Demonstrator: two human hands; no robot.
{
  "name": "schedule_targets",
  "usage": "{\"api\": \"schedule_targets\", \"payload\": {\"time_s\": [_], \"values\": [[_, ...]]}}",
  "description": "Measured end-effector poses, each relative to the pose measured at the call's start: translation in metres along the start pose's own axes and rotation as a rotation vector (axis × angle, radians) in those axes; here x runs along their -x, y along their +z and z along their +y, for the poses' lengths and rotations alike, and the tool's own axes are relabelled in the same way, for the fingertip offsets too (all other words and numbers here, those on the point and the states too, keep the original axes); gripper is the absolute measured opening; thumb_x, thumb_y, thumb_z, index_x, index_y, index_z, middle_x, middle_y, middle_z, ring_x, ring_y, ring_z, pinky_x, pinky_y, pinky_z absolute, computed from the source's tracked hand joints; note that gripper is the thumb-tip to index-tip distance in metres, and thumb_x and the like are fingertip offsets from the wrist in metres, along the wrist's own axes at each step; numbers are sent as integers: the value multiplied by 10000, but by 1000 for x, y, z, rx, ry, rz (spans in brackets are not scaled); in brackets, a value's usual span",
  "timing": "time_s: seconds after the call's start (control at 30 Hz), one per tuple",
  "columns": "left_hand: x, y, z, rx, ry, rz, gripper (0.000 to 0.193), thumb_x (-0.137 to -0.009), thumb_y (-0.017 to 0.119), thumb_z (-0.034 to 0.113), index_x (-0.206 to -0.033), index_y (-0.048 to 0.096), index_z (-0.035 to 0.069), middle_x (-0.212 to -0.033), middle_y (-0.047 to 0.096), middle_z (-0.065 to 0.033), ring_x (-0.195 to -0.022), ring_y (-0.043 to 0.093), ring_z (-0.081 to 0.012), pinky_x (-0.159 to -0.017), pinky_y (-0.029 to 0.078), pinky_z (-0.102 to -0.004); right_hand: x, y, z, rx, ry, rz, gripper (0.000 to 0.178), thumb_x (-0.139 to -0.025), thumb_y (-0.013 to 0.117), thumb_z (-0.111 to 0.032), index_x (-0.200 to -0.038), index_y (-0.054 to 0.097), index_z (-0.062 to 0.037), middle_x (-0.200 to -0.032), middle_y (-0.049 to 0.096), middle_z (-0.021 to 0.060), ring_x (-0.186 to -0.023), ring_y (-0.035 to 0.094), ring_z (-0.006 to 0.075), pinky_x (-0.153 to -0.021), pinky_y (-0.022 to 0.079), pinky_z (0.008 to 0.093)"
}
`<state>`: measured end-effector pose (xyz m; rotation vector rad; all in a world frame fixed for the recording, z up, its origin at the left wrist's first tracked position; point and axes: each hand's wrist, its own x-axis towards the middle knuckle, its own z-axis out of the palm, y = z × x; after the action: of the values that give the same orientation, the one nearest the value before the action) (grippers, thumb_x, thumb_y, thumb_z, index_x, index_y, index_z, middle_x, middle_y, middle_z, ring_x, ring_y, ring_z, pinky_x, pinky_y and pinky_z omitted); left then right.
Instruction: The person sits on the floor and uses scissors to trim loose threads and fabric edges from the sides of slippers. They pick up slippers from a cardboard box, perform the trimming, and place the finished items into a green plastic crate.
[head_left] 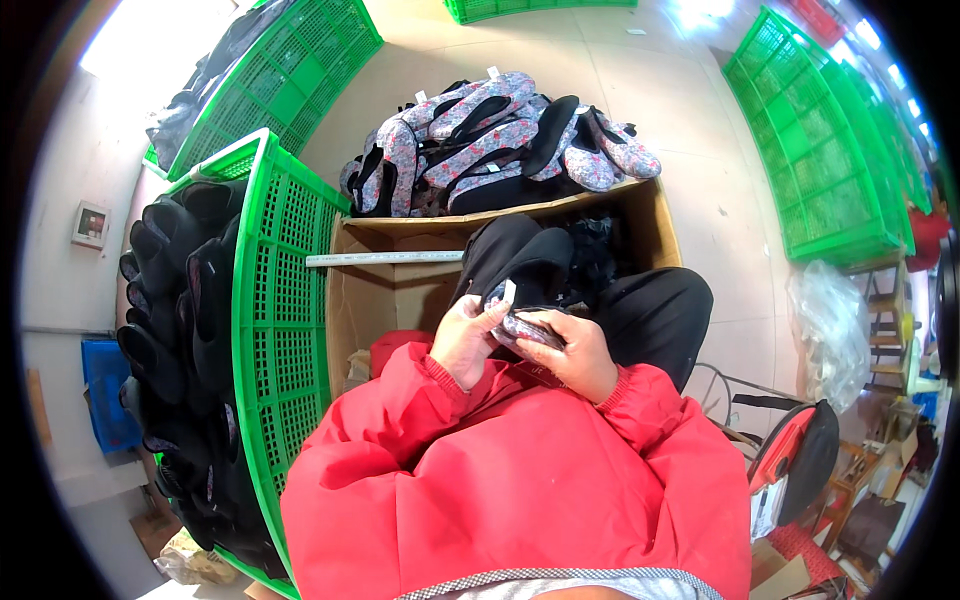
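Note:
A black and floral cloth shoe [518, 327] is held over my lap between both hands. My left hand [462, 340] grips it from the left, thumb near a small white tag [510, 292] that sticks up from the shoe. From the right, my right hand [578, 352] is closed on the same shoe, its fingers across the floral part. The fingertips on the underside are hidden. Beyond my knees lies a heap of floral shoes [480, 135] with black insides, several with white tags.
A cardboard box [655, 225] with a pale strip [385, 258] across it stands around my legs. On the left, a green crate [285, 330] holds black shoes [165, 330]. More green crates [810, 150] stand at right, near a clear plastic bag [832, 325].

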<state>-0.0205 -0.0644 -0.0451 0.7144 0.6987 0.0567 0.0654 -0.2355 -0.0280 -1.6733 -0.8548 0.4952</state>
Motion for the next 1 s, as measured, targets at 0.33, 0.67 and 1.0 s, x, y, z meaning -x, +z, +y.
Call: {"api": "schedule_targets", "payload": {"time_s": [0.33,0.67,1.0], "values": [[-29,-22,5,-1026,663,292,158,-866,696,85,-792,567,30,-652,556,-66,-574,545,-157,-537,424,-322,-47,16,16,84,126,-31,276,-886,674,-289,-986,649,-32,-802,678,193,-731,677,351,-641,508,404],[-36,4,18,-1278,872,338,156,-888,676,144,-864,579,25,-767,617,-92,-682,611,-249,-620,486,-367,-97,21,46,156,91,-2,268,-832,681,-249,-928,631,-4,-814,656,247,-790,635,438,-672,506,474],[-27,-13,-11,-134,347,57,77,-991,564,79,-1008,539,9,-994,646,-78,-853,617,-139,-765,528,-301,-123,21,48,-628,535,-56,149,-884,665,-99,-959,648,29,-847,690,85,-711,652,147,-651,518,298]]}}
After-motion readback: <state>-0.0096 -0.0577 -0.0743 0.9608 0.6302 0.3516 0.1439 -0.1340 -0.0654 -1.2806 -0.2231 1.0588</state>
